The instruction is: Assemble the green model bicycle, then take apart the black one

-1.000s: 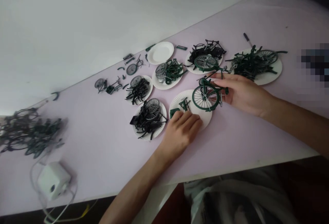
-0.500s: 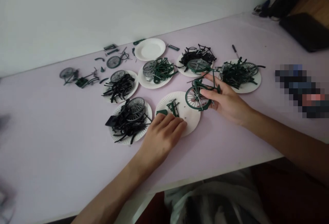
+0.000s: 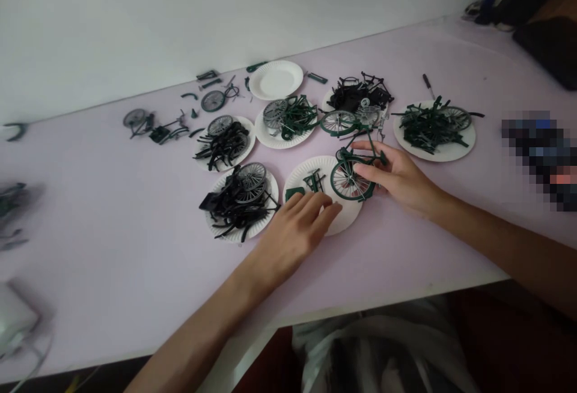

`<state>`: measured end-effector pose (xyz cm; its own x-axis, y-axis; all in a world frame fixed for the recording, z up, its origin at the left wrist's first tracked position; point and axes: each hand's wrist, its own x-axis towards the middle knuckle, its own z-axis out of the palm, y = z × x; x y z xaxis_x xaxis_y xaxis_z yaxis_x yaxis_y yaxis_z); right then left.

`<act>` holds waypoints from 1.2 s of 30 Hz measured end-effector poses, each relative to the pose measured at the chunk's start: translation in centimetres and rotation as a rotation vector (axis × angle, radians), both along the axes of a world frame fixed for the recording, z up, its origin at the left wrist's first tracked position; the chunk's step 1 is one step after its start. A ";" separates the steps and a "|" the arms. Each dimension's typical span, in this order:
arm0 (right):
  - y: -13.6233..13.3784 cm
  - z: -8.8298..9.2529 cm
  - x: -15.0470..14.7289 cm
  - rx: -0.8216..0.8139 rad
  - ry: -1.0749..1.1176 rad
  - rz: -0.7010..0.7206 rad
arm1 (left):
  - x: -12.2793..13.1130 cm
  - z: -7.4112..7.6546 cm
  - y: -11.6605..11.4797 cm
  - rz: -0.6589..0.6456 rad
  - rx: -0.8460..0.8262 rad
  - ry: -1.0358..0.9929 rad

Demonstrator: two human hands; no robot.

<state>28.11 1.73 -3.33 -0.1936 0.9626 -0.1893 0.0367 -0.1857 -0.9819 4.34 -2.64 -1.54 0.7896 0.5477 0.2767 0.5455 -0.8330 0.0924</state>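
A dark green model bicycle (image 3: 352, 179) is gripped in my right hand (image 3: 396, 173), thumb against the nearer wheel and fingers behind the frame. That wheel overlaps the right rim of the front paper plate (image 3: 347, 220). On this plate lie a green flat piece (image 3: 295, 191) and a small green rack-like part (image 3: 314, 181). My left hand (image 3: 304, 222) reaches over the plate's near side, palm down, fingers bent together. Its fingertips are partly hidden, so whatever they pinch does not show.
Paper plates heaped with bicycle parts surround my hands, including black parts (image 3: 241, 204) at left and green parts (image 3: 433, 125) at right. A bare plate (image 3: 276, 80) is by the wall. A screwdriver (image 3: 427, 85) lies behind the right plate. Loose parts (image 3: 155, 128) are at back left.
The view has shifted, so the table's things sit further right. The bicycle has come slightly left and nearer over the front plate. My left hand remains at that plate, its fingers slightly moved.
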 end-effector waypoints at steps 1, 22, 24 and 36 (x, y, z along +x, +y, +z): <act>-0.1 0.1 0.0 0.028 -0.041 0.008 | -0.3 0.1 0.1 0.001 -0.027 -0.039; -1.8 0.7 -0.7 0.052 -0.084 0.205 | -0.7 -0.7 0.2 0.063 -0.139 -0.524; -1.8 0.8 -0.7 0.047 -0.078 0.207 | -0.6 -0.5 0.2 0.062 -0.136 -0.546; -2.6 0.5 -1.3 0.022 0.062 0.289 | 0.3 -0.8 0.0 0.032 -0.083 -0.553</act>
